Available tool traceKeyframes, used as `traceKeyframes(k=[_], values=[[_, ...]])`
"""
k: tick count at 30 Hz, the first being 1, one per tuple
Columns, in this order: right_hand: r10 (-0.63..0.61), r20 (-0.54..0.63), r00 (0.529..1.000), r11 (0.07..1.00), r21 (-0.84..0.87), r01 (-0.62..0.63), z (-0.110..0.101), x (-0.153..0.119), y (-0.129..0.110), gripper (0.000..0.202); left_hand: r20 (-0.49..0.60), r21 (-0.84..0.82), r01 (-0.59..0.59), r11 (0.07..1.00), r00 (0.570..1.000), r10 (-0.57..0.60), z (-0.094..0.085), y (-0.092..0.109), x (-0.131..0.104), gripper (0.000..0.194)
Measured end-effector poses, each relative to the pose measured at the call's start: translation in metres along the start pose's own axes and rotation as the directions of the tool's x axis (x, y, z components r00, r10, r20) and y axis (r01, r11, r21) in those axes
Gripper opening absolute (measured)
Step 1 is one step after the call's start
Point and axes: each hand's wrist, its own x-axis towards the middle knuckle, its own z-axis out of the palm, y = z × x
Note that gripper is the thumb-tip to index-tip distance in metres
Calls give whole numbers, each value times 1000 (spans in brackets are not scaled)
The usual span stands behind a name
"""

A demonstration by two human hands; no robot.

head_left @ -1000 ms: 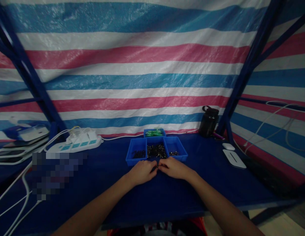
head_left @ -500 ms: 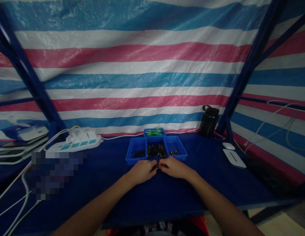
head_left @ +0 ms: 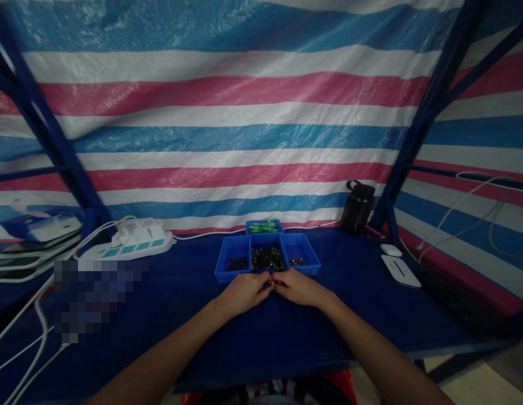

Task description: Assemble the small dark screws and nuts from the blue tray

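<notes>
Left hand [head_left: 243, 291] and right hand [head_left: 302, 288] meet, pinching a tiny piece [head_left: 272, 283]; divided tray [head_left: 227, 277] sits just far-side, likely for short reaches.

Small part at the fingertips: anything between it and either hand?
Nothing visible: the left hand and right hand meet at the small part. The blue tray sits beyond them, not between.

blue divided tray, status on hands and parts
Left hand and right hand pinching a small piece, type unclear. Blue divided tray just beyond, small parts in all three compartments. Hands hide part of its near edge.
</notes>
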Motion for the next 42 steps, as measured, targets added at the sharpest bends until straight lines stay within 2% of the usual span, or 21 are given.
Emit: traceKeyframes(k=[4, 17, 26, 32, 42], values=[[26, 11, 1000, 1000, -12, -26, -1, -1, -1, 14, -5, -4, -4, 1000, 1000, 4, -2, 1, 0, 18], [-12, -4, 1000, 999, -47, 12, 1, -1, -1, 16, -21, -3, -4, 1000, 1000, 3, 0, 0, -1, 18], [36, -16, 999, 998, -42, -37, -2, -3, 2, 14, 26, 44, 13, 999, 1000, -15, -2, 1, 0, 19], [10, -13, 1000, 1000, 11, -10, -7, -4, -6, 16, 49, 74, 20, 997, 999, -23, -1, 1, 0, 16], [-3, -31, 1000, 998, -70, 1, -4, -2, -7, 20, 62, 63, 12, 998, 998, -16, 0, 0, 1, 15]])
